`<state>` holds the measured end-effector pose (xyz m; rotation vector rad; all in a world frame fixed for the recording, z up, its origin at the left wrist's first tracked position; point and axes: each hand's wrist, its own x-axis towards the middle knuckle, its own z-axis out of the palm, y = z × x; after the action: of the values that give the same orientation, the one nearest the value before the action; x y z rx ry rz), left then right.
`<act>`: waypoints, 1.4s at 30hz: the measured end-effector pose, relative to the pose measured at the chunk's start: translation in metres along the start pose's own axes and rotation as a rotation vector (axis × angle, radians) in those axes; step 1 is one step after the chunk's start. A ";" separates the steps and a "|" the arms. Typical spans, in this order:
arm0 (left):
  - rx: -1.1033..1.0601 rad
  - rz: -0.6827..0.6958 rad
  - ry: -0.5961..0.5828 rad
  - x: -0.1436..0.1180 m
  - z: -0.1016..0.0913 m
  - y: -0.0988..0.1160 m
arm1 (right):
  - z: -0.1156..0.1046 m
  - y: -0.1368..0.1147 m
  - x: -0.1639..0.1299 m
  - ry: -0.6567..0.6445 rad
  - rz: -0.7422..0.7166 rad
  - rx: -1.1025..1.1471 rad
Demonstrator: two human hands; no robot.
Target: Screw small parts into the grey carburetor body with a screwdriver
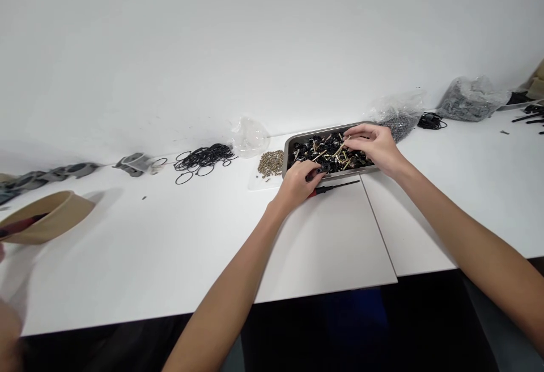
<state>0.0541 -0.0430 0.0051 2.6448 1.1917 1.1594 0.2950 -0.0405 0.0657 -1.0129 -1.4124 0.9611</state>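
A metal tray (287,144) full of small black parts and brass-coloured pins stands at the far side of the white table. My left hand (297,182) rests at the tray's front rim and pinches a small black part (323,168). My right hand (374,144) hovers over the tray's right half, its fingertips closed on a thin brass pin (341,146). A black-shafted screwdriver (335,186) lies on the table just in front of the tray, next to my left hand.
A heap of small brass pieces (271,163) lies left of the tray, then a clear bag (250,135), black rubber rings (204,158) and grey plastic parts (131,163). Bags of dark parts (467,98) sit at the right. A tan container (46,216) stands at the left edge.
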 end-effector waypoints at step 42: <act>-0.006 -0.033 -0.032 0.001 -0.001 0.001 | 0.033 0.009 -0.026 -0.166 -0.212 -0.281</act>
<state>0.0543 -0.0440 0.0069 2.6184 1.2204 1.1100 0.2632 -0.0628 0.0472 -0.9787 -1.7918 0.7156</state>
